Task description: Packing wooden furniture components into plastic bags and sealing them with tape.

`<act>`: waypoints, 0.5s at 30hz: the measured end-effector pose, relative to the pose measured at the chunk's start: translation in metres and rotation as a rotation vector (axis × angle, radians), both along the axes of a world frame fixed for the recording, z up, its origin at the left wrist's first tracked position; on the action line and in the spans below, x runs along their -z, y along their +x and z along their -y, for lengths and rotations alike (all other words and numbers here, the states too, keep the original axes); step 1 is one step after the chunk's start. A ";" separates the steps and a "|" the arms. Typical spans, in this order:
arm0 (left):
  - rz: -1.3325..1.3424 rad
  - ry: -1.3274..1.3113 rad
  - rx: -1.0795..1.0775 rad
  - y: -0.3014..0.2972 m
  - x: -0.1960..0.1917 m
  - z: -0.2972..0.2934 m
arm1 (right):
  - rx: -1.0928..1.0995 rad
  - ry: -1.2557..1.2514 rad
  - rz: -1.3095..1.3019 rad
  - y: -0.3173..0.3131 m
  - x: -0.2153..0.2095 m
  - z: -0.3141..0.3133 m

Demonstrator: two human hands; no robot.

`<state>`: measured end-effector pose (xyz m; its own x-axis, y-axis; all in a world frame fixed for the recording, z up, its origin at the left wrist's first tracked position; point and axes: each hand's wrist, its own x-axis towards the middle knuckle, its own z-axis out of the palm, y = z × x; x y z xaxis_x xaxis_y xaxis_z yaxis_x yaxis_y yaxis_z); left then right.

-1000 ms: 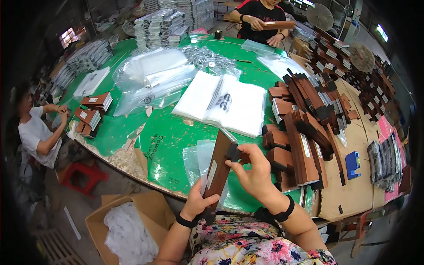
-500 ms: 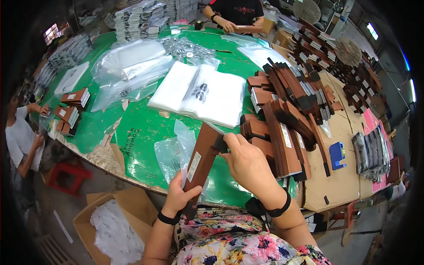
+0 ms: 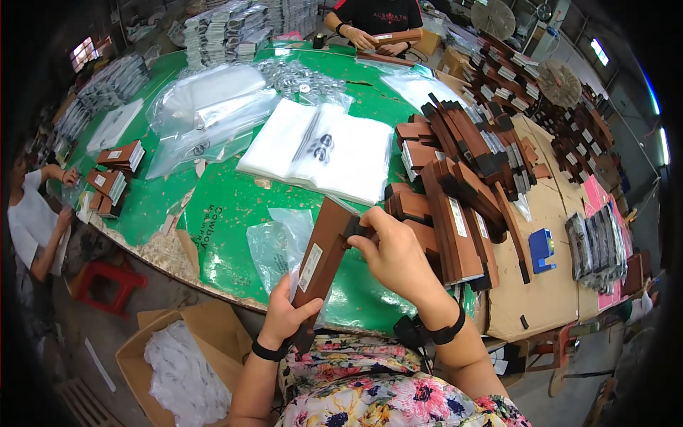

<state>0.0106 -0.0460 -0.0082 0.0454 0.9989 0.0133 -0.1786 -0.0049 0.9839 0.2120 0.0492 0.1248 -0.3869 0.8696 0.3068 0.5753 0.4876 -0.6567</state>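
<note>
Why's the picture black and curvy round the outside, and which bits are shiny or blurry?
Head view: the fisheye lens bends straight edges and leaves dark corners; head view: glare on the glossy green tabletop and clear plastic bags; head view: the person in white at far left looks dim and soft; head view: the long brown wooden bar in the left hand looks fairly sharp.

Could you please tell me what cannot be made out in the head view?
In the head view:
Underside of the brown bar: facing away.
Fingertips of the left hand: behind the bar.
Floor of the cardboard box: under crumpled plastic.
Head of the person opposite: cut off by the upper edge.
</note>
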 end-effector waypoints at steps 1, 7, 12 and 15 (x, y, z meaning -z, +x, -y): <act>-0.018 0.015 0.000 0.001 0.001 0.000 | 0.001 0.001 0.003 0.004 -0.002 -0.001; 0.125 -0.097 -0.024 -0.006 -0.008 -0.003 | -0.099 -0.165 -0.061 0.006 -0.002 0.002; 0.168 -0.087 -0.019 -0.003 -0.009 -0.002 | -0.017 -0.048 -0.191 -0.002 0.017 0.006; 0.131 -0.056 -0.041 0.000 -0.006 -0.002 | -0.050 -0.181 -0.316 -0.011 0.020 0.010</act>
